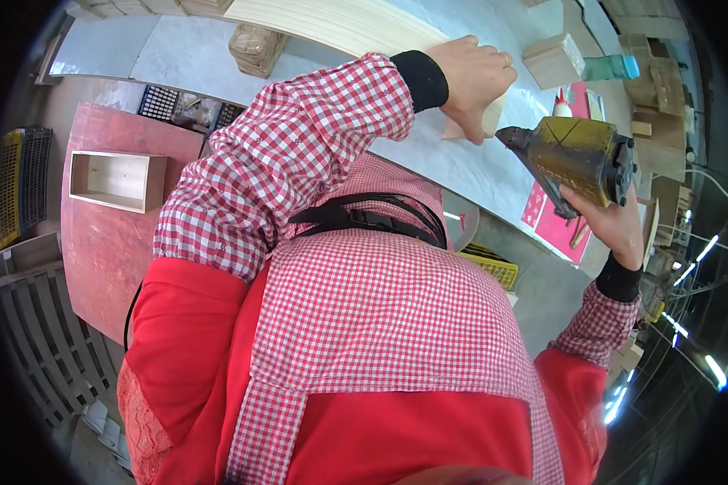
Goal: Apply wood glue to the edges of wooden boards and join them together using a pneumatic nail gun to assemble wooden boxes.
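My right hand (611, 226) is wrapped round the handle of a worn, yellowish-brown nail gun (574, 149), raised above the table's right part. The tool's dark nose points left, toward my left hand, with a gap between them. My left hand (471, 81) reaches across to the table, its fingers bent down over a small pale wooden piece (493, 119). Much of that piece is hidden under the hand. Long pale wooden boards (332, 23) lie at the far side, just beyond the left hand.
A wooden block (552, 61), a teal bottle (607, 67) and a red-tipped glue bottle (560, 105) stand at the right, by a pink sheet (552, 222). A brown wrapped bundle (256, 48) is at the far left. An open wooden box (115, 179) rests on a reddish board (97, 250).
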A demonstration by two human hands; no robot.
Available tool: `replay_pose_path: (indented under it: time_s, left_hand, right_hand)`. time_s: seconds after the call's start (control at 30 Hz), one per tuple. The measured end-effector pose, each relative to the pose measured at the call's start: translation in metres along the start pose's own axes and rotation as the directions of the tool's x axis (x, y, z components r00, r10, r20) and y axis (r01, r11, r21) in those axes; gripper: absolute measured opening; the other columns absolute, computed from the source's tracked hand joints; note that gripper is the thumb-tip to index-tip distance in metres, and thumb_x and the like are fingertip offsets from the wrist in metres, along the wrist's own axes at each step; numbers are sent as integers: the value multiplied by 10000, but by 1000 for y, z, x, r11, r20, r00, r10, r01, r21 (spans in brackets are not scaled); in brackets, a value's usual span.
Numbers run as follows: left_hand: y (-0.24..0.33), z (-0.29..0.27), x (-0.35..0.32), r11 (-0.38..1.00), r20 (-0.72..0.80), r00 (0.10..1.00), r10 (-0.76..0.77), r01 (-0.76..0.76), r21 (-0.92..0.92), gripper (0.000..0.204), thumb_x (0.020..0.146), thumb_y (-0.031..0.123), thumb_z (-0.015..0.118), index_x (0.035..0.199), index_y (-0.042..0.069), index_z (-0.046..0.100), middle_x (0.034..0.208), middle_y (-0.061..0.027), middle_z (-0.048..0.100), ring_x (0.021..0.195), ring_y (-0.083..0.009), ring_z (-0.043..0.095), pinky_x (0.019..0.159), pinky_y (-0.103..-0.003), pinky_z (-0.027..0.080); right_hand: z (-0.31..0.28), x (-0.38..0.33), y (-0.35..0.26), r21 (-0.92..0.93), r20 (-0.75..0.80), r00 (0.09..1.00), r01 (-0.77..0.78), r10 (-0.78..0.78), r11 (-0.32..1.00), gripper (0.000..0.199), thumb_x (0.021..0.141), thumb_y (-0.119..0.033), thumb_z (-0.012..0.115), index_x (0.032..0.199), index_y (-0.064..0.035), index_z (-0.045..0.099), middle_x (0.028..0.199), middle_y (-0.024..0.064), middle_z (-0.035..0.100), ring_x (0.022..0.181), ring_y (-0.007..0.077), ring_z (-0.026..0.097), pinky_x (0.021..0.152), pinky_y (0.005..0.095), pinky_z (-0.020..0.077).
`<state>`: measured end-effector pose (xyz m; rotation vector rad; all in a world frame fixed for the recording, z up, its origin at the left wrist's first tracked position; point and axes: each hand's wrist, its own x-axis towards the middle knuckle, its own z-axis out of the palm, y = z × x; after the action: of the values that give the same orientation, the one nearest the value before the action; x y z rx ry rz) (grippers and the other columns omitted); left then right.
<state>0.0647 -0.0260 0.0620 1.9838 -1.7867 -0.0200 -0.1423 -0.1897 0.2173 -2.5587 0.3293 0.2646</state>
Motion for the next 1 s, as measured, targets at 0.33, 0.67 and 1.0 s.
replay_pose_path:
  time_s: [0.33,0.67,1.0]
  left_hand:
    - [3,0,-1,999,4,1000,-31,31,21,773,602,463,862,1156,-7,595,1183,-168,608,1143,-296,589,947,-417,455]
    - [3,-1,-1,999,-10,1000,-29,29,27,756,608,469,855,1137,-3,591,1186,-168,610,1151,-293,583,951,-415,445]
    - [6,-3,-8,994,-62,996,-56,62,94,736,614,522,807,1089,-10,625,1134,-165,638,1158,-284,569,1003,-464,405]
  right_hand:
    - [5,0,-2,34,12,1000,-15,15,999,437,839,-50,801,1224,30,611,1138,106,716,1009,173,677,883,317,539]
    - [7,5,-2,68,25,999,-44,42,997,429,834,-54,809,1211,39,626,1147,107,715,1014,174,679,882,317,543]
    - [-1,21,4,101,-58,990,-119,126,988,475,827,-103,828,1220,39,602,1134,106,711,1009,167,672,886,311,540]
